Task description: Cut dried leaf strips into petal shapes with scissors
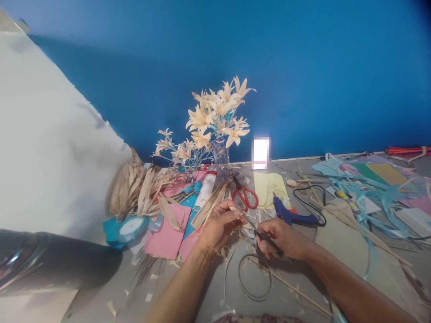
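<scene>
My right hand (284,238) is closed around a pair of dark scissors (266,240), whose narrow blades point up and left. My left hand (220,226) pinches its thumb and fingers together beside the blade tips; what it holds is too small to make out. A coil of thin wire (239,274) lies on the table below both hands. Red-handled scissors (249,197) rest just beyond my left fingertips. Behind my right hand lies a blue glue gun (286,213) with a black cord. Pale dried husk strips (212,204) lie against the far side of my left hand.
Cream handmade flowers (218,107) stand in a clear vase (221,157) near the blue wall. Husk bundles (126,190), pink sheets (164,231) and a ribbon roll (131,229) lie left. Light blue ribbon (363,208) tangles at right. A dark cylinder (60,262) juts in from the left.
</scene>
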`<action>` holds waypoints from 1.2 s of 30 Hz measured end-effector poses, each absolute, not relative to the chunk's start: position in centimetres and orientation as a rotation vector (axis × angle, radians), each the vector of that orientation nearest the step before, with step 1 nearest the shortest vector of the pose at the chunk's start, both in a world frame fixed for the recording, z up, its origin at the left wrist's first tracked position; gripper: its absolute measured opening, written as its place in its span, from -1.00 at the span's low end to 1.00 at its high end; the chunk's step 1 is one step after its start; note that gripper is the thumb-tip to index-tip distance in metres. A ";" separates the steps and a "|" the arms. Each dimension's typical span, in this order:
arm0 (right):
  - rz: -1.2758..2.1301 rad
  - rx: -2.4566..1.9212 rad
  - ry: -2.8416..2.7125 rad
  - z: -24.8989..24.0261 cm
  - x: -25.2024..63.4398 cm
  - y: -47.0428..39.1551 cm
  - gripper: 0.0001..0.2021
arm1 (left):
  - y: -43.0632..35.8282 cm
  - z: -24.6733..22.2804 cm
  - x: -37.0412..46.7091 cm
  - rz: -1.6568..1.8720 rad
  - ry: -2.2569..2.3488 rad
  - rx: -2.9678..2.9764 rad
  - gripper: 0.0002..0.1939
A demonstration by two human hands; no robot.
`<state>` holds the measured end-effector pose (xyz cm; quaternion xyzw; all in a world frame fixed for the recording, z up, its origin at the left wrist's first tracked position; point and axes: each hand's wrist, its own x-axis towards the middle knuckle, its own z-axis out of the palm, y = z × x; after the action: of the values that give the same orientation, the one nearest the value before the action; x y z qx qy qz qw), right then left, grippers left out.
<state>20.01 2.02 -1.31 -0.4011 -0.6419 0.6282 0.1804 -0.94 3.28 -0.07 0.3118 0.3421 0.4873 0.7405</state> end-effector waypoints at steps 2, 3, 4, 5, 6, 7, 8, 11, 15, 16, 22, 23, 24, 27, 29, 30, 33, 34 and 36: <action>1.755 -1.083 -1.851 -1.5 20.1 2.0 -0.69 | 3.3 -0.1 -0.8 1.087 0.748 0.660 -0.80; 1.744 -1.053 -1.872 -1.5 20.2 2.0 -0.67 | 3.3 -0.1 -0.8 1.087 0.747 0.658 -0.81; 1.733 -1.024 -1.894 -1.5 20.3 2.0 -0.65 | 3.3 -0.1 -0.8 1.087 0.749 0.659 -0.81; 1.726 -1.000 -1.916 -1.5 20.4 2.0 -0.64 | 3.3 -0.2 -0.8 1.089 0.753 0.664 -0.82; 1.726 -0.986 -1.933 -1.5 20.5 2.0 -0.63 | 3.4 -0.2 -0.8 1.096 0.758 0.671 -0.82; 1.730 -0.983 -1.944 -1.4 20.5 2.1 -0.62 | 3.4 -0.2 -0.9 1.102 0.763 0.679 -0.82; 1.736 -0.984 -1.954 -1.3 20.5 2.1 -0.63 | 3.4 -0.2 -0.9 1.107 0.770 0.688 -0.83; 1.743 -1.007 -1.976 -0.9 20.4 2.1 -0.66 | 3.4 -0.3 -0.9 1.112 0.785 0.703 -0.82; 1.741 -1.056 -1.984 -0.4 20.1 2.1 -0.73 | 3.4 -0.3 -0.8 1.118 0.782 0.709 -0.84; 1.740 -1.067 -1.983 -0.3 20.1 2.1 -0.75 | 3.4 -0.3 -0.8 1.119 0.780 0.710 -0.84; 1.709 -1.063 -2.015 -0.6 20.2 2.1 -0.67 | 3.3 -0.3 -0.7 1.124 0.795 0.698 -0.84; 1.706 -1.053 -2.018 -0.8 20.2 2.1 -0.65 | 3.4 -0.3 -0.7 1.127 0.792 0.696 -0.84; 1.705 -1.044 -2.021 -0.9 20.3 2.1 -0.64 | 3.4 -0.4 -0.6 1.130 0.788 0.695 -0.84; 1.711 -1.036 -2.010 -1.3 20.4 2.1 -0.61 | 3.4 -0.4 -0.6 1.131 0.794 0.689 -0.83; 1.711 -1.036 -1.999 -1.5 20.5 2.1 -0.60 | 3.4 -0.4 -0.6 1.132 0.805 0.683 -0.82; 1.707 -1.036 -1.995 -1.6 20.5 2.1 -0.60 | 3.4 -0.4 -0.6 1.132 0.809 0.680 -0.82; 1.700 -1.035 -1.990 -1.7 20.5 2.1 -0.60 | 3.4 -0.3 -0.6 1.135 0.808 0.670 -0.80; 1.703 -1.036 -1.987 -1.8 20.5 2.1 -0.59 | 3.3 -0.2 -0.6 1.136 0.807 0.669 -0.80; 1.712 -1.042 -1.973 -2.0 20.5 2.1 -0.58 | 3.3 -0.2 -0.6 1.136 0.805 0.672 -0.79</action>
<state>20.49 2.09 -1.98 -0.3654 -0.6920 0.6006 0.1639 -0.59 3.33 -0.24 0.3036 0.3636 0.5130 0.7158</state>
